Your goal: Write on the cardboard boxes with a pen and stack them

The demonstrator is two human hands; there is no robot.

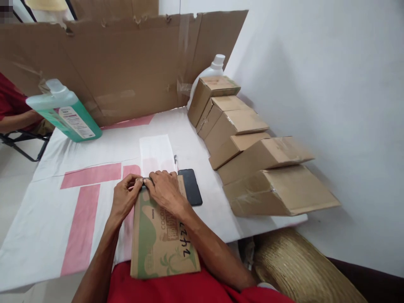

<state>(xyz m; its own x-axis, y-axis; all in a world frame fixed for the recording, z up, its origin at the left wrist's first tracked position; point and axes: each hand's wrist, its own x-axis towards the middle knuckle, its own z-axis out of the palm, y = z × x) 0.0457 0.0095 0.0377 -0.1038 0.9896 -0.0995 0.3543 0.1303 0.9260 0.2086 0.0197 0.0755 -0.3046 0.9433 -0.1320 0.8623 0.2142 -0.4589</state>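
Working at the far end of a flat printed cardboard piece [160, 235] lying on the white-and-pink table cover [78, 168], near edge hanging over the lap; pinching a small dark thing [147, 181] right at that far edge, too tiny to make out; left hand [124, 198] curling in, fingertips closing on it from the left; right hand [166, 191] resting on the cardboard, fingers bent and pressing on the same spot, both hands touching there; sitting just beside the right hand, a black phone [191, 186], with a pen [175, 160] and a white paper sheet [156, 153] just beyond; lining up along the right, a row of taped brown boxes [252, 155]; standing far left, a green bottle [67, 111].
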